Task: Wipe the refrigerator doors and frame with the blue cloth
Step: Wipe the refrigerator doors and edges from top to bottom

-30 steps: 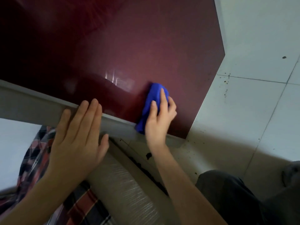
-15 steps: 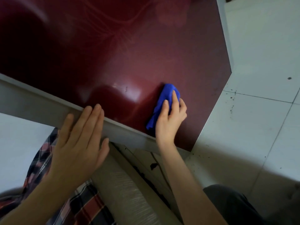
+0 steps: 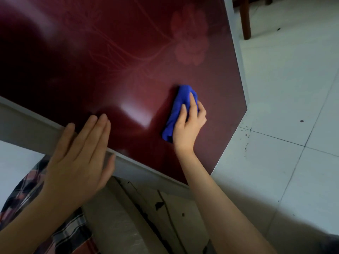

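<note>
The dark red refrigerator door (image 3: 113,57), glossy with a faint flower pattern, fills the upper left of the head view. A bunched blue cloth (image 3: 178,110) lies pressed against the door's lower right part under my right hand (image 3: 189,123), whose fingers curl over it. My left hand (image 3: 78,160) rests flat with fingers together on the door's grey edge (image 3: 27,131), fingertips touching the red face.
White floor tiles (image 3: 284,107) with dark specks spread to the right. A brown furniture leg (image 3: 245,19) stands at the top right. Below the door edge are a ribbed grey strip (image 3: 117,226) and plaid fabric (image 3: 69,233).
My right hand has slid the blue cloth up the door, away from the grey edge. The view has tilted up, showing more of the door. My left hand stays on the edge.
</note>
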